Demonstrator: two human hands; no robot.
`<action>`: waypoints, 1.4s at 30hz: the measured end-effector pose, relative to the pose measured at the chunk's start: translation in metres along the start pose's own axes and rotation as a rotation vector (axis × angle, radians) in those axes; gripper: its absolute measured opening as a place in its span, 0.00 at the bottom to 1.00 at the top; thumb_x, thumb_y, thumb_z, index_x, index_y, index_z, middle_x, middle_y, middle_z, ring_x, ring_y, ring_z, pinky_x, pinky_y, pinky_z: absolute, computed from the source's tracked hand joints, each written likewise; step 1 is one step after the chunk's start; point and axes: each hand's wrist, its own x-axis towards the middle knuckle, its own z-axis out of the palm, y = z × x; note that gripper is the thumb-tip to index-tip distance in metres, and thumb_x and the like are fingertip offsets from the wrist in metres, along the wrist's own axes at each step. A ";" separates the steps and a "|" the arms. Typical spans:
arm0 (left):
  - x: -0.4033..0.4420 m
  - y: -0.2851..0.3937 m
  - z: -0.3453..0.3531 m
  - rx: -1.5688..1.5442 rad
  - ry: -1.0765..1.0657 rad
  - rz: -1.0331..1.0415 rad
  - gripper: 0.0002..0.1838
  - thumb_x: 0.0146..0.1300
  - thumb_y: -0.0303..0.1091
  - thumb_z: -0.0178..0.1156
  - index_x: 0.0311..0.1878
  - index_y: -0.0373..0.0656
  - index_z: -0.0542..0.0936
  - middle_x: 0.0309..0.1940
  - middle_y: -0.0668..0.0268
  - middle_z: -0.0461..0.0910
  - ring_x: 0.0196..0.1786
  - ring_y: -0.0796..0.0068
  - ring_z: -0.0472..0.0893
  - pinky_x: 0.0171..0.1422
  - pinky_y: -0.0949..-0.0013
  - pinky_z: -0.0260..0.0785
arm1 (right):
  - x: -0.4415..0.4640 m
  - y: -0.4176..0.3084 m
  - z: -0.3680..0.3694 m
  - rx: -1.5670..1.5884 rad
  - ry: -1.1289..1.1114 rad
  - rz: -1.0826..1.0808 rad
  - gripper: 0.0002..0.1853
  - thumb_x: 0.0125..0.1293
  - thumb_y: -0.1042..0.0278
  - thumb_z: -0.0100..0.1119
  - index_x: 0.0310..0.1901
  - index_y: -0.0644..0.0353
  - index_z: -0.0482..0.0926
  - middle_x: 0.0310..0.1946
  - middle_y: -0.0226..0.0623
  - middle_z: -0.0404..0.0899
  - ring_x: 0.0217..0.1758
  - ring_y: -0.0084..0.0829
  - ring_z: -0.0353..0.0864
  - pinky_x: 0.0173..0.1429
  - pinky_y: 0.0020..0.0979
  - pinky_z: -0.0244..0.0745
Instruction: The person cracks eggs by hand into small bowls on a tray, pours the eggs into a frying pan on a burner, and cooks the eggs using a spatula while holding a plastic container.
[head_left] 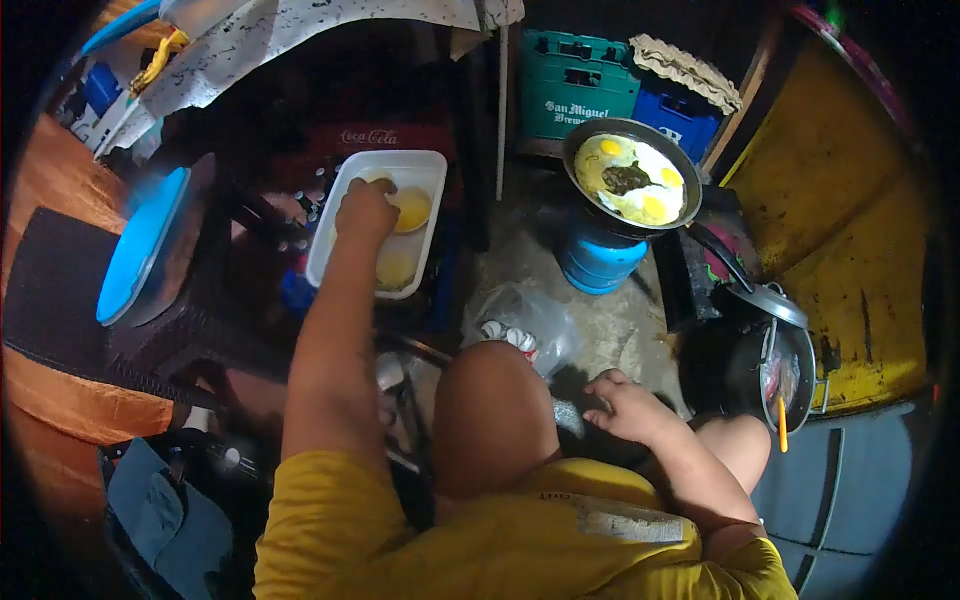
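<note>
My left hand point(368, 210) reaches into a white plastic tub point(437, 215), its fingers curled down over something round that it mostly hides. Beside the fingers in the tub is a round, clear-looking container with yellow liquid point(411, 210). A paler round one point(396, 268) sits nearer to me. My right hand point(630, 407) hovers by my knee, fingers loosely bent and apart, with nothing in it. Ahead of it, a black frying pan point(688, 160) holds several sunny-side-up eggs point(652, 208) around a dark, browned patch point(627, 178). The pan sits above a blue gas canister point(603, 262).
A clear plastic bag point(535, 315) lies on the floor between tub and burner. To the right stands a dark pot point(745, 365) with a lid and an orange-handled utensil point(782, 425). Crates point(575, 85) stand behind. A blue lid point(145, 245) leans at left.
</note>
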 end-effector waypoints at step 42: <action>-0.047 -0.018 0.010 0.296 -0.521 0.120 0.14 0.57 0.35 0.62 0.47 0.46 0.85 0.47 0.56 0.85 0.53 0.57 0.84 0.56 0.55 0.76 | 0.016 0.016 0.020 -0.151 -0.103 0.052 0.25 0.64 0.53 0.63 0.60 0.55 0.75 0.55 0.49 0.74 0.58 0.52 0.77 0.61 0.49 0.72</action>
